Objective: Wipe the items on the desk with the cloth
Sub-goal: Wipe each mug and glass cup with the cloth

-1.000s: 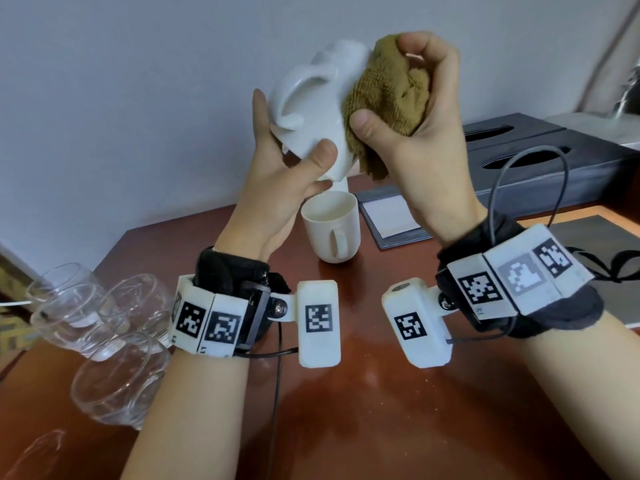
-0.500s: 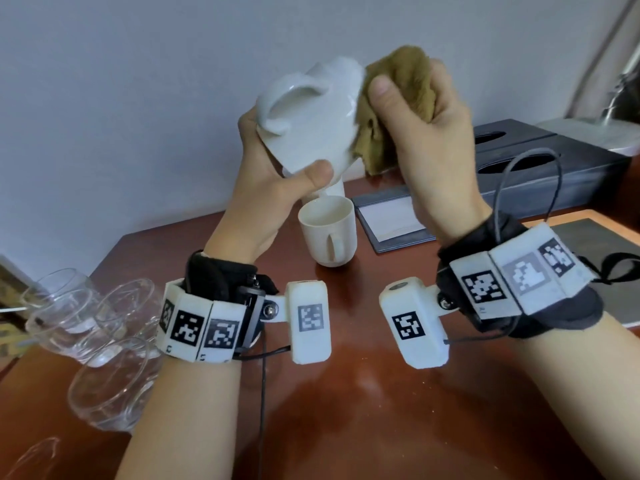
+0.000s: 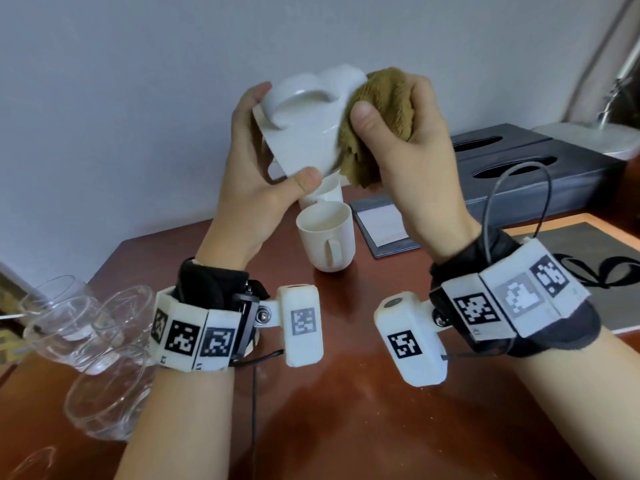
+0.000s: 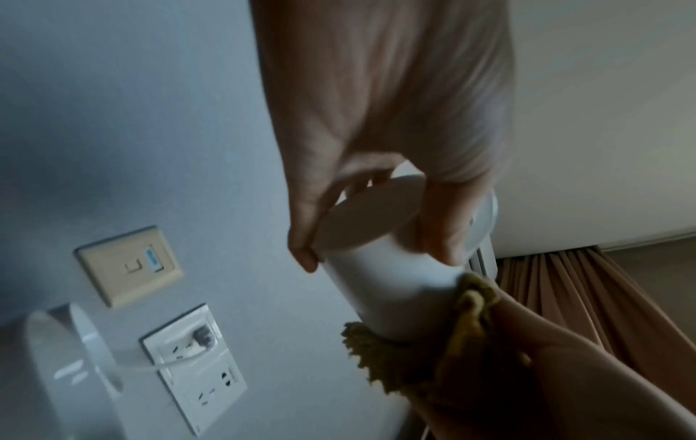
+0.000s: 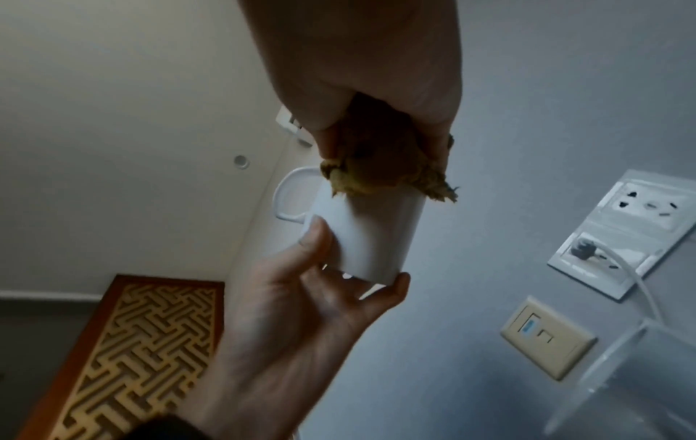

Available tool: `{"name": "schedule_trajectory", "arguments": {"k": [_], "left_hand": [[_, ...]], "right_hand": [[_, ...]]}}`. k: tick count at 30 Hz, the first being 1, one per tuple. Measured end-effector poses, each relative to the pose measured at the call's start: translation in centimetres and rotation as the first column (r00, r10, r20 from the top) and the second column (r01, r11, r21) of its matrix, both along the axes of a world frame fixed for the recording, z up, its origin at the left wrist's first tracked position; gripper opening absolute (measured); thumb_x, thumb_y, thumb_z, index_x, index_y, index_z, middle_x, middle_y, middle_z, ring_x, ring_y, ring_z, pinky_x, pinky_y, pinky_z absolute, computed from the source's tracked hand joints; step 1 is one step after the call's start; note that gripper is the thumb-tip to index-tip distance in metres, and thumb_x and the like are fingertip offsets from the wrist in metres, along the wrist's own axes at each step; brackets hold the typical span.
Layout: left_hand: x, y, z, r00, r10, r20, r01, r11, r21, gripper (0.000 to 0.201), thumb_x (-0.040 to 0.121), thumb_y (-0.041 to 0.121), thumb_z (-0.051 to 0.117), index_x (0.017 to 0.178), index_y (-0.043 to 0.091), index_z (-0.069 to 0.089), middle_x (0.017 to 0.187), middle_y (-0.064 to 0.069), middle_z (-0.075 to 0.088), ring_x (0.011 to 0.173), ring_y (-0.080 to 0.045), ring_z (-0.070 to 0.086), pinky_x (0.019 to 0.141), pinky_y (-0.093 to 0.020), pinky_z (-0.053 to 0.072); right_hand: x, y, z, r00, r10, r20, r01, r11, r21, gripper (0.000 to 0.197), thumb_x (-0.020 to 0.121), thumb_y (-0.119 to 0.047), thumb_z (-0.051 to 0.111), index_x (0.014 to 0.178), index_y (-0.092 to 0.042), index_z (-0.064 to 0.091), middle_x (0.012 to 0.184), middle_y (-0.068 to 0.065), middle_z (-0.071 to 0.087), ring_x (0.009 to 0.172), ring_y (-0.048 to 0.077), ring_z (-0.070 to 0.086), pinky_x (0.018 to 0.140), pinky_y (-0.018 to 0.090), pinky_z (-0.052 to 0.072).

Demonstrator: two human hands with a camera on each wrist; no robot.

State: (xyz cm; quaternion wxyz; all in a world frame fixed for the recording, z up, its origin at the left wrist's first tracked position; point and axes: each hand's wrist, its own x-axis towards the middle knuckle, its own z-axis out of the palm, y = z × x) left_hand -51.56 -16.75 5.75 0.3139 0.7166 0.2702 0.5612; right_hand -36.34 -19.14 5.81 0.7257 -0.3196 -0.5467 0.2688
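Observation:
My left hand [image 3: 263, 174] grips a white mug [image 3: 304, 133] by its base, lifted above the desk and tilted, its handle toward the upper left. In the left wrist view my fingers [image 4: 305, 238] curl round the mug [image 4: 384, 285] at its flat bottom. My right hand [image 3: 401, 133] holds a bunched brown cloth [image 3: 381, 109] pressed against the mug's rim end. The right wrist view shows the cloth [image 5: 384, 166] covering the upper end of the mug [image 5: 373, 232], with the left hand [image 5: 312, 303] below it.
A second white mug [image 3: 327, 237] stands upright on the brown desk [image 3: 346, 427], another behind it. Several clear glasses [image 3: 86, 341] lie at the left edge. A notepad [image 3: 384, 226], dark tissue boxes [image 3: 519, 174] and a framed mat [image 3: 588, 258] sit at the right.
The mug has turned in my left hand, handle swinging round toward the upper left, and both hands sit a little lower. The cloth has slid over the rim end.

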Motion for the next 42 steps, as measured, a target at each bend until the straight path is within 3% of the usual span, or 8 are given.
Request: {"name": "schedule_trajectory", "arguments": {"k": [10,16,23,28,34,37,39,42], "left_hand": [[-0.7,-0.7,0.5,0.979,0.066,-0.192,-0.038,0.988,0.147,0.079,0.065,-0.003,0.071,0.126,0.032,0.035,0.144,0.002,0.035,0.132,-0.008,0.039,0.093,-0.029,0.051],[-0.7,0.2,-0.1,0.996,0.005,-0.087,-0.001,0.999,0.048,0.101,0.068,0.007,0.069,0.15,0.013,0.011,0.153,-0.007,0.029,0.14,-0.014,0.034,0.109,-0.037,0.04],[0.5,-0.1,0.0,0.994,-0.09,0.056,0.094,0.992,-0.082,0.083,0.075,0.024,0.076,0.139,0.001,0.03,0.125,-0.002,0.056,0.119,-0.014,0.055,0.095,-0.029,0.045],[0.6,-0.8,0.8,0.991,0.134,-0.002,-0.134,0.991,-0.019,0.08,0.069,0.006,0.072,0.138,0.01,0.033,0.122,-0.002,0.059,0.106,-0.006,0.062,0.081,-0.022,0.052],[0.2,-1.0,1.2,0.907,0.401,-0.126,-0.357,0.893,0.273,0.089,0.063,0.019,0.081,0.137,0.013,0.031,0.133,0.002,0.049,0.123,-0.012,0.05,0.095,-0.046,0.05],[0.4,-1.0,1.2,0.816,0.564,-0.13,-0.483,0.787,0.385,0.088,0.063,0.022,0.082,0.136,0.011,0.034,0.136,-0.001,0.047,0.125,-0.016,0.048,0.1,-0.026,0.043],[0.6,-1.1,1.2,0.771,0.628,-0.104,-0.544,0.734,0.407,0.081,0.066,0.026,0.079,0.135,0.01,0.038,0.132,0.0,0.049,0.12,-0.014,0.049,0.085,-0.003,0.036],[0.8,-1.3,1.1,0.754,0.647,-0.114,-0.554,0.72,0.418,0.073,0.072,0.039,0.067,0.134,0.01,0.041,0.127,-0.002,0.05,0.11,-0.007,0.048,0.071,0.004,0.031]], "right_hand": [[0.4,0.1,0.7,0.996,0.027,-0.087,-0.033,0.997,-0.076,0.016,0.078,-0.031,0.059,0.088,-0.023,0.049,0.073,-0.002,0.053,0.061,0.016,0.05,0.06,0.032,0.041],[0.2,-0.6,0.6,0.999,0.037,-0.016,-0.037,0.999,0.019,0.02,0.081,-0.023,0.061,0.096,-0.025,0.048,0.078,-0.007,0.055,0.064,0.011,0.054,0.053,0.023,0.044],[0.5,-1.1,1.1,0.999,-0.026,0.024,0.022,0.991,0.135,0.021,0.084,-0.018,0.062,0.096,-0.027,0.047,0.082,-0.006,0.056,0.07,0.013,0.055,0.061,0.032,0.047],[0.2,-0.6,0.7,0.999,0.038,-0.038,-0.037,0.999,0.012,0.012,0.087,-0.026,0.056,0.095,-0.026,0.049,0.078,-0.007,0.054,0.066,0.011,0.052,0.052,0.022,0.044],[-0.3,-1.1,0.7,0.999,0.018,-0.043,-0.018,1.0,0.021,0.008,0.094,-0.017,0.052,0.092,-0.023,0.048,0.069,-0.009,0.049,0.056,0.006,0.049,0.048,0.022,0.042],[-0.6,-1.4,0.8,1.0,0.027,0.003,-0.027,0.999,0.026,0.005,0.089,-0.025,0.053,0.091,-0.027,0.049,0.071,-0.01,0.051,0.061,0.006,0.052,0.053,0.025,0.045],[-1.2,-1.7,0.6,0.997,0.056,0.06,-0.06,0.997,0.054,0.008,0.088,-0.024,0.054,0.093,-0.025,0.049,0.076,-0.01,0.055,0.068,0.006,0.055,0.061,0.027,0.048],[-2.3,-1.8,0.3,0.982,-0.013,0.19,-0.006,0.995,0.1,0.015,0.086,-0.025,0.055,0.099,-0.021,0.048,0.093,-0.004,0.057,0.091,0.015,0.056,0.082,0.032,0.048]]}}
